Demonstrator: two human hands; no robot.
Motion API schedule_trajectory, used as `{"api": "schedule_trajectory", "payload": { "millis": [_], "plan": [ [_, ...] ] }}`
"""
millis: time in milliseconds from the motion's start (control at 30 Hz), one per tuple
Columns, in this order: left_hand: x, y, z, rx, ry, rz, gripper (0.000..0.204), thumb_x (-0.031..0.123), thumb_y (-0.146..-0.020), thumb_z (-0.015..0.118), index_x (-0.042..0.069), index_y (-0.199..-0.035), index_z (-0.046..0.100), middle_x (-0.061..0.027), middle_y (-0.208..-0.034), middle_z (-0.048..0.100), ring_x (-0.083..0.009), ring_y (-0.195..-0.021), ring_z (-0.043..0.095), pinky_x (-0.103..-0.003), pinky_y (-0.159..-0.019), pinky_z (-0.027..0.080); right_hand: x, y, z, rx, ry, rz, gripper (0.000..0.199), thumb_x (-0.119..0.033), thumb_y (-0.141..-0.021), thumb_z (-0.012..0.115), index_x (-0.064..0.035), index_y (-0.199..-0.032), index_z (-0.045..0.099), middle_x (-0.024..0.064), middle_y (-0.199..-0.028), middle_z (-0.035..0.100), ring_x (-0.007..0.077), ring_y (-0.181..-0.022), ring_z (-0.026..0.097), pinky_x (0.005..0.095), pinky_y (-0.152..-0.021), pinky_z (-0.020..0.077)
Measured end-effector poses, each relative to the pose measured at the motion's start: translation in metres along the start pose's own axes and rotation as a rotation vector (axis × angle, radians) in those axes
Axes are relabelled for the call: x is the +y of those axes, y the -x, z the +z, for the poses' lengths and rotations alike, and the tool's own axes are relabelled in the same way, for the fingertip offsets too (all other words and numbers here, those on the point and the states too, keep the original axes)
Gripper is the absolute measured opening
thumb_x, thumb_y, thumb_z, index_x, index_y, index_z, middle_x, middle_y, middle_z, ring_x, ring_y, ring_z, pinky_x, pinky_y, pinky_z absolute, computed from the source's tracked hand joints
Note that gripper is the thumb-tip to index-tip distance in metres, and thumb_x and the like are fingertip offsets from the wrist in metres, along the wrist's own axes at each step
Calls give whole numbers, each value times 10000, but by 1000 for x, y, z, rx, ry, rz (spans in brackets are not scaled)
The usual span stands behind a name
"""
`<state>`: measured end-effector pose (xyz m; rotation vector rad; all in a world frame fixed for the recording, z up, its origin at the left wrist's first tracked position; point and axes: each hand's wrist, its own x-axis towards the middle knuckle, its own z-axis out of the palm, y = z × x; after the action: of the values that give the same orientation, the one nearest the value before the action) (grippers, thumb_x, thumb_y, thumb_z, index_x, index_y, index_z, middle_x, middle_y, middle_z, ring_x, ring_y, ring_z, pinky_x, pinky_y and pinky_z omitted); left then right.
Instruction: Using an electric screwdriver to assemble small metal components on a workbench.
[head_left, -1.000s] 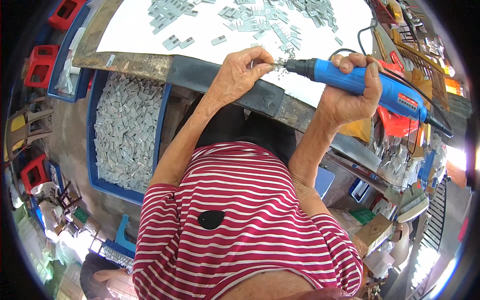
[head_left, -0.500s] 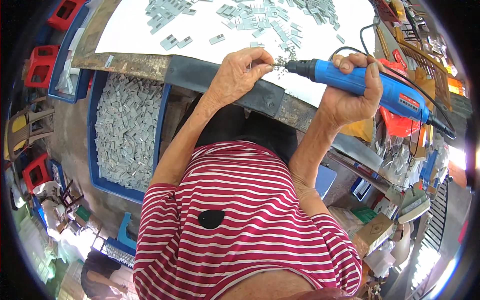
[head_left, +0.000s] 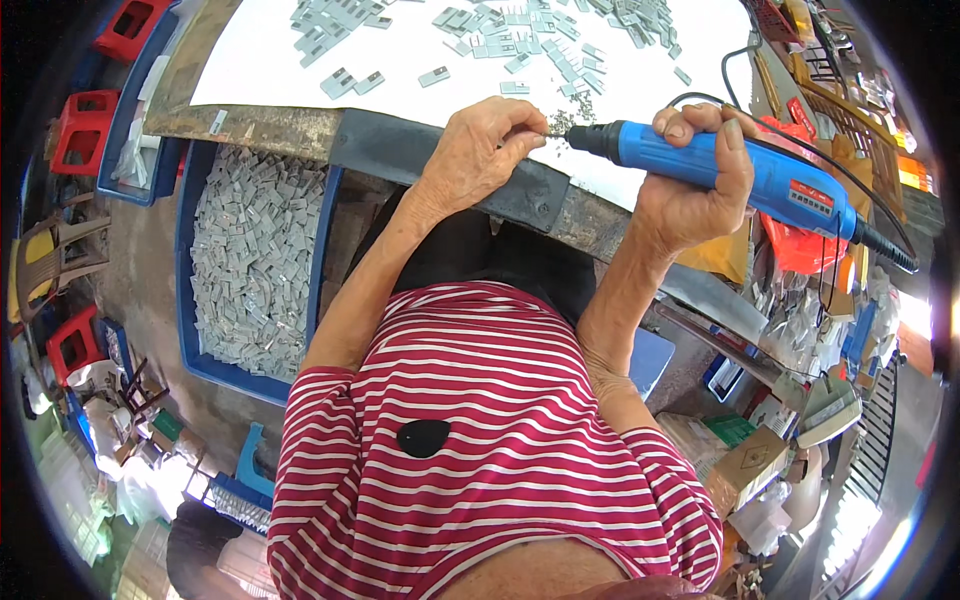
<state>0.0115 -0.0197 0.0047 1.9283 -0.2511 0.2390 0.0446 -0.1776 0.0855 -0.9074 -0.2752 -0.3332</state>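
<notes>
My right hand is wrapped round the body of a blue electric screwdriver with a black nose, which lies roughly level and points left. Its thin bit reaches the fingertips of my left hand. Thumb and fingers of that hand are pinched together at the bit's end; whatever they hold is hidden. Both hands are over the near edge of a table topped with a white sheet. Beyond them lie many small grey flat pieces, and a scatter of tiny dark screws is close to the screwdriver's nose.
Below the table's left part stands a blue bin heaped with grey pieces. A dark strip covers part of the table's front edge. The screwdriver's black cord loops across the right side. Red stools are at far left, cardboard boxes at lower right.
My right hand and the screwdriver have shifted slightly left, bringing the nose closer to my left fingertips. My left hand stays nearly in place. A person at the lower left has moved.
</notes>
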Motion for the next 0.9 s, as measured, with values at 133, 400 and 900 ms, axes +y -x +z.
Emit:
{"api": "schedule_trajectory", "payload": {
  "millis": [133, 400, 900],
  "plan": [
    [1, 1, 1, 1, -15, 13, 120, 90, -798, 611, -1, -877, 615, -64, -823, 606, -146, -722, 559, -265, -641, 453, 0, 1, 2, -40, 68, -52, 203, -90, -775, 546, -4, -959, 539, 149, -742, 595, 205, -590, 517, 363, -588, 408],
    [-2, 1, 2, 17, -50, 68, 120, 84, -796, 612, -1, -880, 615, -71, -836, 599, -158, -728, 558, -272, -633, 453, 3, 3, 6, -78, 3, -94, 246, -40, -737, 559, 62, -950, 491, 188, -679, 585, 209, -528, 538, 355, -548, 476],
    [0, 0, 3, -17, -135, 130, 112, 65, -775, 615, 6, -870, 622, -81, -808, 603, -190, -738, 565, -296, -663, 451, 2, 3, -1, -74, -18, -67, 251, -25, -733, 556, 54, -964, 494, 189, -680, 581, 203, -527, 533, 352, -544, 472]
  ]
}}
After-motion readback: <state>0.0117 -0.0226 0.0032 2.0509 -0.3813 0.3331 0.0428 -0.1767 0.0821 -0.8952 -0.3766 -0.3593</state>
